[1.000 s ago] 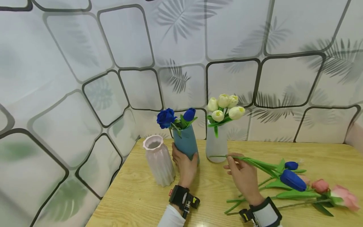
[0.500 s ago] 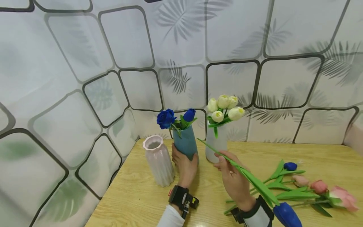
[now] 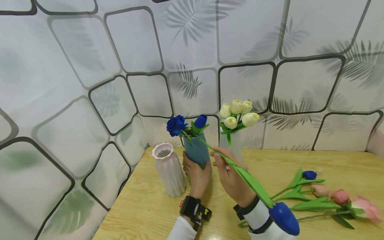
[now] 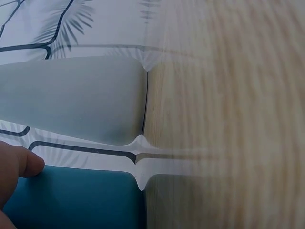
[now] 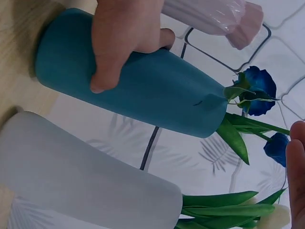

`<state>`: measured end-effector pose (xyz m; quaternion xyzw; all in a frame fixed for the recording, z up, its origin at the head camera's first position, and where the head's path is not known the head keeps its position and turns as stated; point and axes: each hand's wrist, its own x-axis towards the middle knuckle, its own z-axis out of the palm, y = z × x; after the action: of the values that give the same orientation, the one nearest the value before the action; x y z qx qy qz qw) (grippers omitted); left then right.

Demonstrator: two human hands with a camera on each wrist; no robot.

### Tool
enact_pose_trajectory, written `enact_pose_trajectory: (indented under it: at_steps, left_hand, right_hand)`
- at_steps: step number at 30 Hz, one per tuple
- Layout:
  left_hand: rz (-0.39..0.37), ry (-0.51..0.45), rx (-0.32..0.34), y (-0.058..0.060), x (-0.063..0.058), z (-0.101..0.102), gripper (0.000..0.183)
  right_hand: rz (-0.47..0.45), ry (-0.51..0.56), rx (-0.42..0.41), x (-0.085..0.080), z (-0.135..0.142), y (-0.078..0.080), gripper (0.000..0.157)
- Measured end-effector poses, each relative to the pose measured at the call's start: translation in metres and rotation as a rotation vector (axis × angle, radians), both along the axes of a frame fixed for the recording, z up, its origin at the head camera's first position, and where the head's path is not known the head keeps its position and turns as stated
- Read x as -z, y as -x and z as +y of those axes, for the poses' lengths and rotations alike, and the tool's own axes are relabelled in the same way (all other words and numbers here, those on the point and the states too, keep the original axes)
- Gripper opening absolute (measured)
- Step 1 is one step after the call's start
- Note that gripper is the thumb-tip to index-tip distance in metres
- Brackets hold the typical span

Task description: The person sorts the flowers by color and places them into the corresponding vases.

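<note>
My left hand (image 3: 196, 176) grips the lower body of a teal-blue vase (image 3: 196, 150), its thumb pressing the side (image 4: 33, 162) in the left wrist view. A blue rose (image 3: 176, 125) and a blue tulip (image 3: 200, 121) stand in that vase. Between thumb and fingers, my right hand (image 3: 235, 183) pinches the green stem of another blue tulip (image 3: 284, 218). Its bloom hangs down over the right sleeve, and the bare stem end lies in front of the vase's upper part. In the right wrist view, only fingertips (image 5: 296, 162) of this hand show.
Left of the blue vase stands a pale pink ribbed vase (image 3: 169, 173) without flowers. A white vase (image 3: 232, 141) holding several white tulips (image 3: 237, 106) is just right of it. A small blue flower (image 3: 309, 175) and pink flowers (image 3: 340, 196) lie on the wooden table (image 3: 141, 210).
My right hand has lifted the blue tulip off the flower pile, turned it bloom-down and carried it left to the blue vase. The left hand stays on the vase.
</note>
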<state>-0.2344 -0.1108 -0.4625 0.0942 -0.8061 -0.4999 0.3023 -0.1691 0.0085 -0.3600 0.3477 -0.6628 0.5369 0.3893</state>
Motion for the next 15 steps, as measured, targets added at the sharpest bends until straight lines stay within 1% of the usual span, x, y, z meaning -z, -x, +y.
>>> enact_pose_trajectory:
  at_steps: [2,4,9,11,12,13,15]
  left_hand:
    - [0.001,0.004,-0.003,0.0,-0.001,0.0,0.1]
    - [0.003,0.009,-0.01,0.0,-0.001,0.001,0.1]
    - [-0.006,0.014,-0.025,0.0,-0.001,0.001,0.099]
    - [-0.005,0.016,-0.031,0.0,0.0,0.002,0.099]
    - [-0.005,0.018,-0.032,0.0,0.0,0.002,0.099]
    - [-0.003,0.016,-0.032,0.001,0.0,0.002,0.099]
    - [0.001,0.016,-0.032,0.001,0.0,0.002,0.099]
  right_hand:
    - [0.011,-0.018,0.016,-0.005,-0.002,0.003,0.031]
    - [0.013,-0.052,0.056,-0.011,-0.004,0.005,0.029]
    - [-0.012,-0.16,0.25,-0.019,-0.011,0.015,0.022]
    - [-0.028,-0.169,0.301,-0.02,-0.015,0.021,0.02]
    - [-0.036,-0.174,0.32,-0.02,-0.018,0.025,0.019]
    - [-0.046,-0.165,0.309,-0.02,-0.02,0.029,0.018]
    - [-0.054,-0.196,0.322,-0.021,-0.024,0.037,0.017]
